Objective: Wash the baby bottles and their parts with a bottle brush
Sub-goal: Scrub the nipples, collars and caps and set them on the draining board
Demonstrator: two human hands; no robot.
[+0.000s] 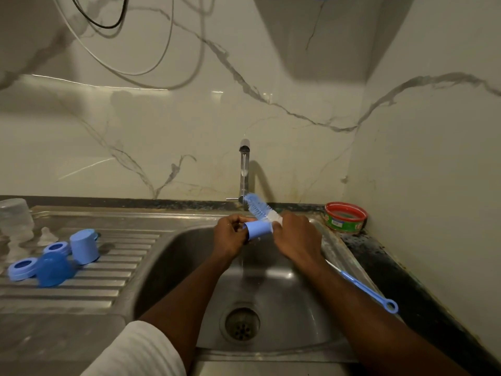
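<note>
Left hand [230,237] holds blue cap [257,229] over the sink [173,256], fingers curled round its closed end, under the tap [244,172]. Right hand [296,237] grips the bottle brush [260,207] by the neck, fingers wrapped; bristle head sits just above/behind cap, handle trails back-right over sink rim.

Handling est.: cap = light, stiff thin plastic, wet so prob slippery; hold by outer wall near closed end, leave mouth open for bristles. Brush: bristles soft, handle long & whippy, so choke up near head for ctrl.

Other blue caps/rings [54,260] + clear bottle [15,218] wait on drainboard [81,291], left.
</note>
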